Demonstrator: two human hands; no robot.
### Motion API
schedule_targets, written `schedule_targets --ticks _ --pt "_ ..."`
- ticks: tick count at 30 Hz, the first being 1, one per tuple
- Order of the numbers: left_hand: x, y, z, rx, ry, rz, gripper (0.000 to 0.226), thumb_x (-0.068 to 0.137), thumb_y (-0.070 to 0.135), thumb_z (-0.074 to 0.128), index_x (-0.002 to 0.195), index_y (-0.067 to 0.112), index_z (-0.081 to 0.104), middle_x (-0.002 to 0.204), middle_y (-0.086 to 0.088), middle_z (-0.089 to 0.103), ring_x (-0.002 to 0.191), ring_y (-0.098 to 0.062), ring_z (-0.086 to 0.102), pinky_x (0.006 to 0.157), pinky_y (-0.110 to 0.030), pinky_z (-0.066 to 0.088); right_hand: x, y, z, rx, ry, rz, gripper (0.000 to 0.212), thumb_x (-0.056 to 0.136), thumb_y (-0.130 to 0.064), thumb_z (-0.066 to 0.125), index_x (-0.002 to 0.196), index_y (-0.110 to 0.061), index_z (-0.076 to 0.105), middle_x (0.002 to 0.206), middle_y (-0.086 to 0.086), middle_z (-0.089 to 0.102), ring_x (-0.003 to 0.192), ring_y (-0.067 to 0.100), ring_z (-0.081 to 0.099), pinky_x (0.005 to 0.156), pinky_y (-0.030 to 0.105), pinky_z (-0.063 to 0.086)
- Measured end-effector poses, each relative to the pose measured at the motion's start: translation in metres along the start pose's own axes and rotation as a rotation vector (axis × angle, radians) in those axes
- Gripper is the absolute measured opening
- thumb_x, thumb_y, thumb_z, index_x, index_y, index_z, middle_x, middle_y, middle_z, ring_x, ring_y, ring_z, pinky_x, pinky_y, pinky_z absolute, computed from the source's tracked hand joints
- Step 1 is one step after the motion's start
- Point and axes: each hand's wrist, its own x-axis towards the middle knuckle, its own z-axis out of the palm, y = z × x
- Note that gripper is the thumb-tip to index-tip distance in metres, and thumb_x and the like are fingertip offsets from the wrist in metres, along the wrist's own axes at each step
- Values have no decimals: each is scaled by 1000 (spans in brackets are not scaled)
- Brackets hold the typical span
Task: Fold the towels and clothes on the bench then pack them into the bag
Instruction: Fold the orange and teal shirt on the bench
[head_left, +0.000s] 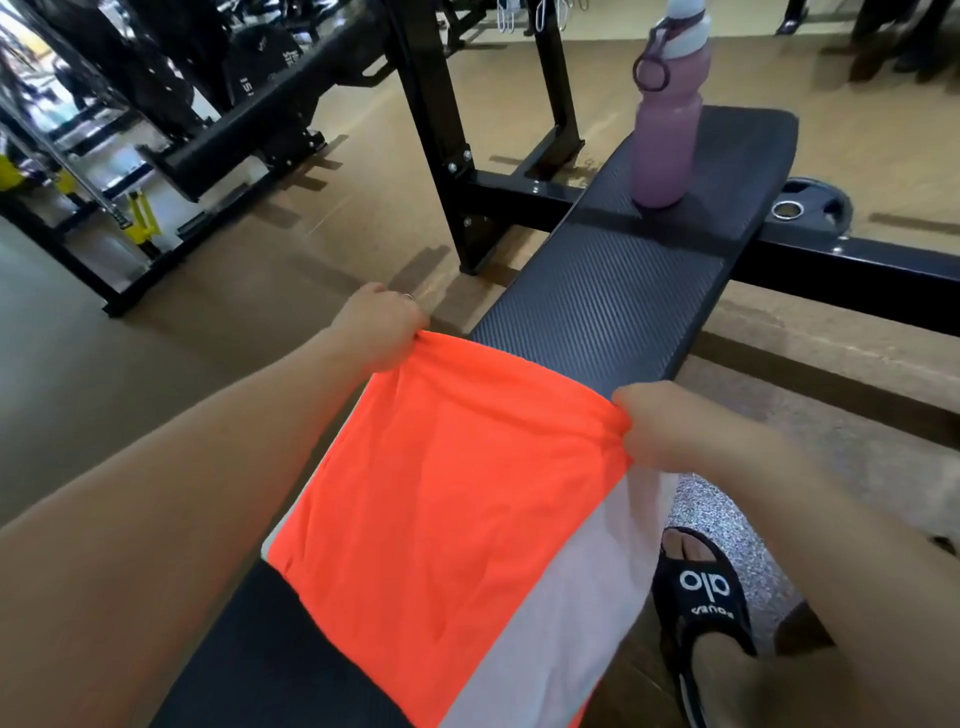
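Over on the left there's black gym rack framing (431, 130) standing on the brown floor. The left hand (382, 330) is pinching the far left corner of an orange cloth (441, 493), fingers curled tight around the bunched edge. The cloth is stretched out across the near end of the black bench (613, 291), lying over something white (566, 613) that pokes out along its right side. The right hand (670, 431) grips the far right corner the same way. Further up the bench a pink water bottle (667, 130) stands upright, and a foot in a black slide sandal (701, 603) is on the floor to the right
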Motion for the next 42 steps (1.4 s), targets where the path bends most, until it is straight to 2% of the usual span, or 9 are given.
schedule_targets --ticks 5,11,16,21,26,29,32,37,42 --pt "26 12 20 -227 20 -185 28 87 10 49 107 16 66 110 -9 69 106 -31 65 90 -38 46 13 2 -2 -40 -22 64 22 85 -8 50 73 -20 36 114 12 62 107 33 61 77 35 48" --pt "-6 42 17 -686 92 -429 57 96 33 50 150 24 35 136 -16 53 124 -37 53 102 -50 40 14 -8 -7 -38 173 109 15 90 -14 49 95 -14 35 105 14 56 110 35 58 75 36 35" --pt "-136 82 38 -936 280 -783 58 93 28 64 143 10 43 131 -19 51 120 -38 48 101 -47 39 22 -33 -1 -31 171 32 30 91 -25 54 117 -13 45 121 15 50 117 37 49 88 42 42" --pt "-252 171 62 -1267 103 -1239 60 86 36 75 126 2 45 124 -21 48 116 -34 43 103 -46 38 25 -66 10 -112 309 -116 42 90 -25 56 130 -16 48 125 14 48 117 36 46 92 44 41" --pt "-273 195 45 -1565 186 -1356 54 89 24 75 124 14 35 109 -3 57 88 -8 58 74 -22 45 -34 -132 41 -92 32 -642 22 90 -30 55 107 -19 57 108 8 59 107 31 56 82 39 45" --pt "-262 167 56 -1799 172 -1402 45 86 34 76 112 7 50 86 -2 64 75 -13 61 66 -24 48 -96 -149 74 -297 -91 -805 24 89 -35 58 103 -16 62 106 11 65 101 35 61 70 36 37" --pt "-249 148 65 -1991 152 -1429 37 88 29 73 99 -6 65 93 -15 72 86 -26 68 81 -39 59 -138 -148 99 -470 -202 -779 24 90 -32 62 106 -14 66 109 12 65 101 35 63 71 35 32" --pt "-246 140 69 -2077 203 -1374 20 93 21 64 112 15 62 115 -7 69 103 -24 68 77 -37 59 -158 -152 116 -544 -161 -648 22 76 -20 80 96 -14 74 99 16 70 91 35 68 73 43 43" --pt "-250 130 69 -2101 254 -1308 17 92 14 58 106 23 64 112 -7 70 97 -23 66 88 -44 59 -162 -132 130 -626 -249 -658 29 93 1 53 119 -8 60 124 13 59 116 33 57 77 35 27"
